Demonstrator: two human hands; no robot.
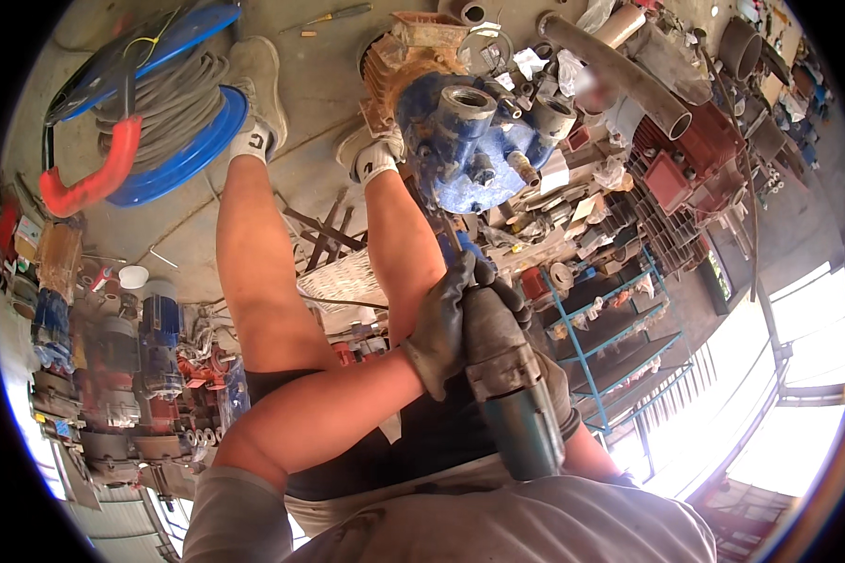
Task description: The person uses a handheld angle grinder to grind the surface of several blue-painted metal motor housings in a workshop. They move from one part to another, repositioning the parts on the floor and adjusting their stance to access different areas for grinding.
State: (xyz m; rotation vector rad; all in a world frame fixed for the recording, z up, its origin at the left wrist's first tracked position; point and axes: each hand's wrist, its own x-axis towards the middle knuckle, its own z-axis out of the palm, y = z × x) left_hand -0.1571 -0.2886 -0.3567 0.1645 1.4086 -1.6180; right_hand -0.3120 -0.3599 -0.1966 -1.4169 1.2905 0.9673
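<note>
An electric impact wrench (pixel 507 375), with a worn grey metal nose and a teal motor body, lies lengthwise before my torso, nose pointing away from me. My left hand (pixel 438 328), in a dark work glove, has its fingers wrapped around the front of the nose and hides the tip. Along the tool's right side is my gloved right hand (pixel 556 387), closed about it; its fingers are mostly hidden behind the body. Beyond the nose stands a blue pump casing (pixel 469 155) with round ports, joined to a rusty finned motor (pixel 413 61). Whether the tool touches the casing I cannot tell.
A blue cable reel (pixel 183 174) with a red handle stands at the far left. Loose metal parts and a long pipe (pixel 620 75) crowd the right, near a blue shelf rack (pixel 577 347). Several motors (pixel 160 319) line the left. A screwdriver (pixel 343 13) lies on the floor.
</note>
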